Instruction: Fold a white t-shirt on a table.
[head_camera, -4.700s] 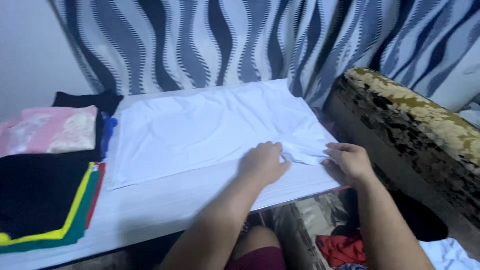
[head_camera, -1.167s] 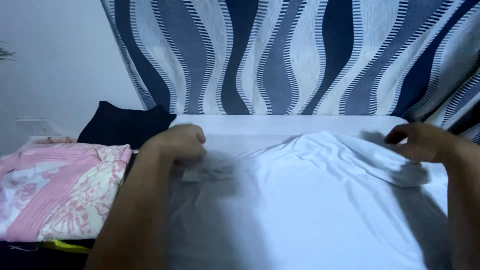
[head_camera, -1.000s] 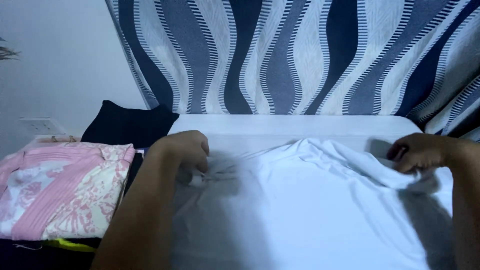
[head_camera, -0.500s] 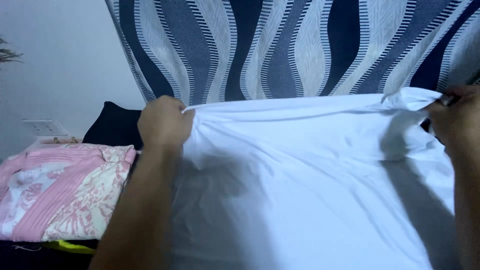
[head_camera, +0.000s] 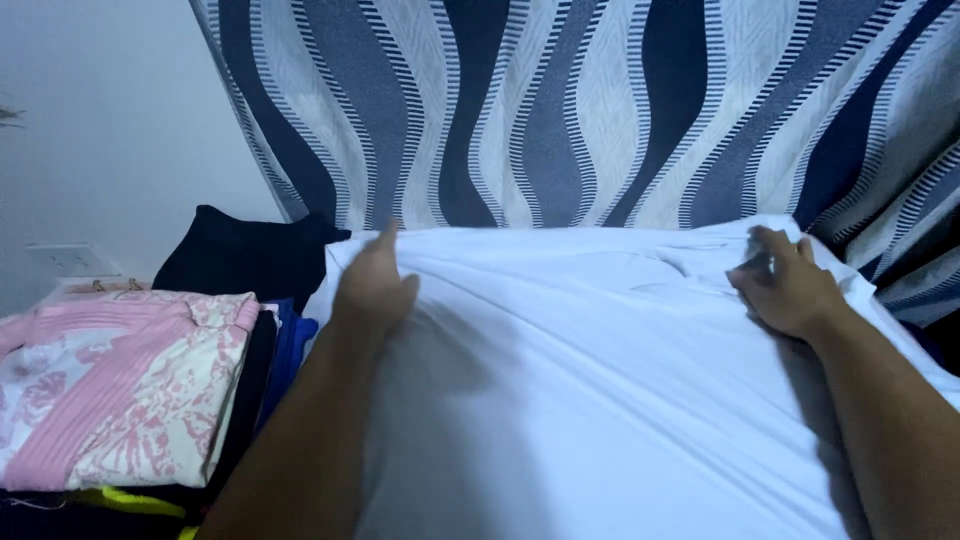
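One white garment (head_camera: 620, 400) lies spread flat across the worktop, its long side running left to right along the far edge, where it meets the striped curtain (head_camera: 600, 110). Its far hem is the line both hands work on. The left hand (head_camera: 375, 285) rests on the cloth near the far left corner of the garment, fingers extended and pressed together, palm down; whether any cloth is caught under it cannot be told. The right hand (head_camera: 785, 285) sits near the far right corner, its fingers curled and seemingly pinching a fold of the white fabric at the hem. Each hand is just beside its own corner, so neither is nearer to the garment as a whole; the cloth stretches between them and towards the person.

Left of the garment, at the worktop's left edge, stands one stack of folded clothes (head_camera: 120, 400), topped by a pink-and-white patterned piece, with dark, blue and yellow layers below. One dark garment (head_camera: 245, 255) lies behind that stack, against the wall (head_camera: 100, 120).
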